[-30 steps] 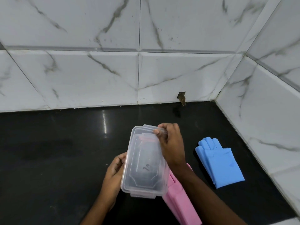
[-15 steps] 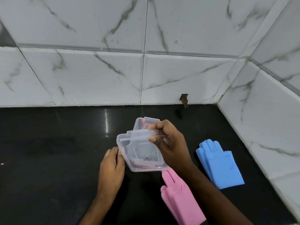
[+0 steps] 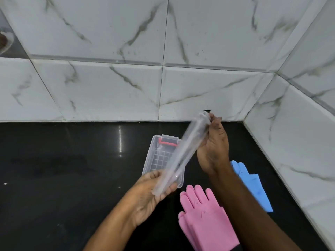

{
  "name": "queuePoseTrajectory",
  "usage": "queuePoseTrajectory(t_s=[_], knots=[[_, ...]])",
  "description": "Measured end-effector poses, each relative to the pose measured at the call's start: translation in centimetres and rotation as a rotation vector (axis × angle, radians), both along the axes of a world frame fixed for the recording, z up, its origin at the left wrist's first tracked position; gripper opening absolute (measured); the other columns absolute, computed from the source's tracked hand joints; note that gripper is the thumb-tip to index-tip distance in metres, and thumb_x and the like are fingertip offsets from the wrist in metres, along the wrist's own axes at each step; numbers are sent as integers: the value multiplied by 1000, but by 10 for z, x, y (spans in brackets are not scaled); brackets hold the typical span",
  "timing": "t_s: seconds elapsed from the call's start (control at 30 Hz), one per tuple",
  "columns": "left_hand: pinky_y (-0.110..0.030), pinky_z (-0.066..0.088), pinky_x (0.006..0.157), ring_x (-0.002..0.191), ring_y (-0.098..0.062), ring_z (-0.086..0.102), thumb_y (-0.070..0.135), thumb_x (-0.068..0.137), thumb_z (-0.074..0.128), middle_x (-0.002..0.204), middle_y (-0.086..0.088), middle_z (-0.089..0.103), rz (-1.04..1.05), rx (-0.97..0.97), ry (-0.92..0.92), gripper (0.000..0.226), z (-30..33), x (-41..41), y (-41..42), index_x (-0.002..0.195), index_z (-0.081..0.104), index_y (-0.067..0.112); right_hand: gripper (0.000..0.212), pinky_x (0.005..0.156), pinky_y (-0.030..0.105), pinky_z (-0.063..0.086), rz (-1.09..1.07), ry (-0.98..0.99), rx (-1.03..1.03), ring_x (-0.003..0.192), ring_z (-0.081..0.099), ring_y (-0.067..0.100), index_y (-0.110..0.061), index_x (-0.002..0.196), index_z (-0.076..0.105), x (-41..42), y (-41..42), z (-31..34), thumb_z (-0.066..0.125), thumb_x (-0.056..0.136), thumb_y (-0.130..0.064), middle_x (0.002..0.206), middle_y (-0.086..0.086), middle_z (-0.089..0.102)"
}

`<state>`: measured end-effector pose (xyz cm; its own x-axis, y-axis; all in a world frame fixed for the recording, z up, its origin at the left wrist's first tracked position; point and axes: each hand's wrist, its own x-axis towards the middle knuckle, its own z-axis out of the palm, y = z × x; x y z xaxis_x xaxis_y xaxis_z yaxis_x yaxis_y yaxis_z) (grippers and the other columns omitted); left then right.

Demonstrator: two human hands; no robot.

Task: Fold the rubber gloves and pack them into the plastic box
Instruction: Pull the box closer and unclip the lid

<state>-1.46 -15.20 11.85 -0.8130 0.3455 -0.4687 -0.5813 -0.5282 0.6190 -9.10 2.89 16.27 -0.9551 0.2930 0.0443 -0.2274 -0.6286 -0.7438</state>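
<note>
— Black counter, glossy, in a corner of white marbled tiles. Same place as one second ago?

— Same corner, yes, but seen a little lower and wider now. Much changed in the middle.

— Changed how?

— Lid off the box now. Half a second ago only lifted at one side, one second ago closed on top. Now held in the air, tilted, seen almost edge-on, blurred.

— Held by which hand?

— By both. Left hand curled around the near, lower end, thumb on top. Right hand pinching the far, upper end with fingertips, up near the wall. Before, lower, on the box itself.

— And the box?

— Down on the counter, open, under the lid, just beyond the left hand. Grid pattern on the bottom, red strip at the far end. No glove inside.

— Gloves?

— Pink gloves flat on the counter, near the box, fingers toward the wall, between the two forearms. Blue gloves flat too, right of the right arm, partly hidden by it. Both where they lay before, not folded.
</note>
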Motion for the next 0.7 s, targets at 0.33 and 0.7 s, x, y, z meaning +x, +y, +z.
queuePoseTrajectory(t_s=[0.33,0.7], knots=[[-31,64,58,61,-18,73,9,76,81,78,-14,77,57,-2,16,25,-24,-28,79,99,70,2,53,107,44,42,265,-145,-218,113,59,22,-14,129,58,26,84,-4,53,96,-55,121,4,63],[-4,30,93,119,-20,54,2,99,61,149,-17,41,51,-1162,636,68,-63,-117,158,159,30,11,52,69,22,59,-165,-593,885,95,73,17,-21,146,38,34,167,-96,63,99,-17,125,6,65]])
